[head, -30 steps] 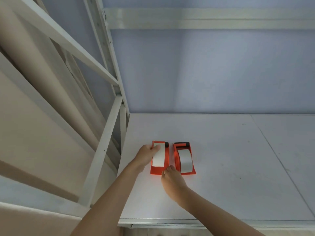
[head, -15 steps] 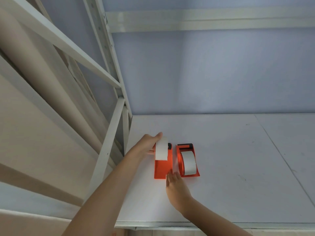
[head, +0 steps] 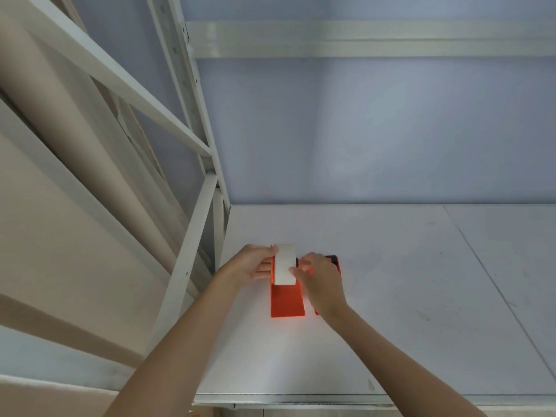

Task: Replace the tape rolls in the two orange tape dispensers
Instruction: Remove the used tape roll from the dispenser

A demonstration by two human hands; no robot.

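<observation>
Two hands around tape roll

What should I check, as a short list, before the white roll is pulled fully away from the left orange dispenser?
1. Left hand grips the white tape roll: ok.
2. Right hand fingers touch the roll's right side: ok.
3. Roll is clear of the left dispenser: cannot tell, its upper end is hidden behind the roll.
4. Left dispenser base lies flat on the shelf: ok.
5. Nothing holds the base down: not ok, both hands are on the roll.
6. Right dispenser state: cannot tell, the right hand covers most of it.
</observation>
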